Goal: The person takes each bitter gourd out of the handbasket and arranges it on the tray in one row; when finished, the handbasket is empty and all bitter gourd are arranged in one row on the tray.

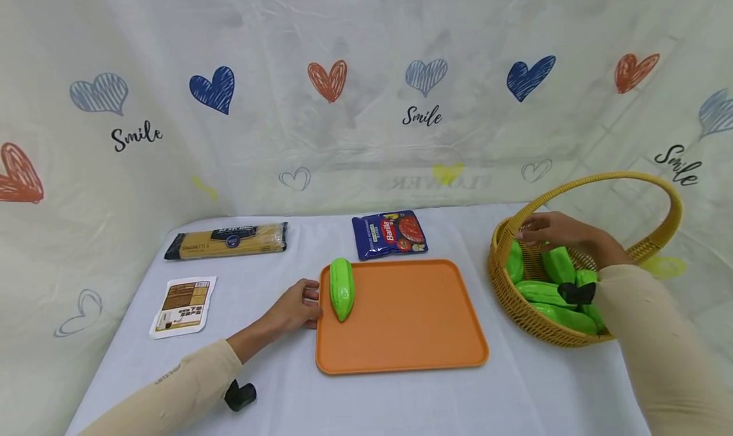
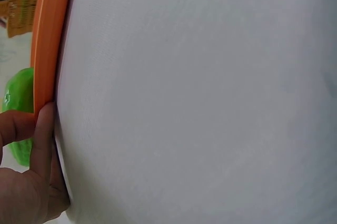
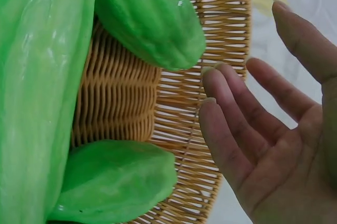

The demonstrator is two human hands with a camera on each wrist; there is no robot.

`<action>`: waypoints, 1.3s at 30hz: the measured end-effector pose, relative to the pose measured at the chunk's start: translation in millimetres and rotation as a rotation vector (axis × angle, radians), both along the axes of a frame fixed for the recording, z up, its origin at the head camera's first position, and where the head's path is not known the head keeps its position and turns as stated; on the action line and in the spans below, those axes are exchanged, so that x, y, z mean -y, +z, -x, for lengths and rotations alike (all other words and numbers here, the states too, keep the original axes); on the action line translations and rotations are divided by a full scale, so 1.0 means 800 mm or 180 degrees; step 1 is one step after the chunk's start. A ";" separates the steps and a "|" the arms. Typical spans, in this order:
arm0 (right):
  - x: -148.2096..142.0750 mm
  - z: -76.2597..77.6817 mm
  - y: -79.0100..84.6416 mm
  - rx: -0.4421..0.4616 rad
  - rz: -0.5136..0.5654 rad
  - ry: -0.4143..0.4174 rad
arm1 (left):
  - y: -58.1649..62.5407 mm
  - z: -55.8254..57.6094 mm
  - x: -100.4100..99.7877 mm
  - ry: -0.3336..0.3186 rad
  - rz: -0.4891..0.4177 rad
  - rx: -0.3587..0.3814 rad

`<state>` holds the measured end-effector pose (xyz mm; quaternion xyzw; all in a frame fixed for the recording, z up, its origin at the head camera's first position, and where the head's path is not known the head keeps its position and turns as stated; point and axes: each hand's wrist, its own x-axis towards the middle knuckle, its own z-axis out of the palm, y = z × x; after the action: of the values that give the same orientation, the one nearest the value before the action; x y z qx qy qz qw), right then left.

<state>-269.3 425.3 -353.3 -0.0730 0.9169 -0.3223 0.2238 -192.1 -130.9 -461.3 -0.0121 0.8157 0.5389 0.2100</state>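
Observation:
An orange tray (image 1: pixel 409 318) lies on the table, and one green ridged gourd (image 1: pixel 342 289) with a pointed end rests along its left side. My left hand (image 1: pixel 298 305) pinches the tray's left rim; the left wrist view shows the thumb and fingers on either side of the rim (image 2: pixel 47 50). Over the wicker basket (image 1: pixel 504 296) at the right is my right hand (image 1: pixel 550 229), holding nothing. Its fingers (image 3: pixel 226 134) are spread and slightly bent in the right wrist view. Several more green gourds (image 3: pixel 152 18) lie in the basket, partly hidden by the right arm.
Above the tray lies a blue Barilla sauce pouch (image 1: pixel 390 235). A spaghetti pack (image 1: pixel 227 241) and a white-and-brown packet (image 1: pixel 183 307) lie on the left. The basket's tall handle (image 1: pixel 601 176) arches over the right forearm. A heart-printed curtain (image 1: pixel 366 137) hangs behind the table.

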 end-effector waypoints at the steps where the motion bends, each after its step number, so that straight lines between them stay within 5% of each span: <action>1: -0.001 0.002 -0.002 0.0007 -0.0036 -0.0007 | -0.001 0.000 0.000 0.0000 0.0000 -0.0005; 20: 0.000 0.013 -0.031 0.0394 -0.0209 0.0082 | 0.001 0.001 0.000 -0.0029 0.0024 0.0046; 39: 0.009 0.014 -0.036 0.0461 -0.0135 0.0105 | -0.003 0.002 -0.002 0.0026 0.0067 0.0055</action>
<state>-280.3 418.4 -382.0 -0.0598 0.9036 -0.3035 0.2964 -194.0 -129.6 -463.5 -0.0223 0.8194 0.5310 0.2148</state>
